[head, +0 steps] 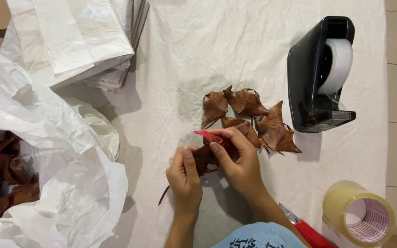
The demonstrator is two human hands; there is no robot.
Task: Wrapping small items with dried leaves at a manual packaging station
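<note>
Both hands meet at the near centre of the white cloth point(184, 55); the left hand point(185, 177) and right hand point(237, 160) pinch one brown leaf point(204, 160) between fingertips, steadying it; folded leaves point(253, 117) lie just beyond, beside the black tape dispenser point(315, 78).

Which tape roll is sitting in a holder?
The white tape roll, in the black dispenser at the upper right. The yellowish tape roll lies loose at the lower right.

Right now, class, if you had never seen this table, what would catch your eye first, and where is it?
At the centre, the left hand and right hand pinch a brown dried leaf over the white cloth, with a small heap of leaves just beyond. A black tape dispenser stands at the upper right, and a white plastic bag of more leaves lies at the left.
</note>
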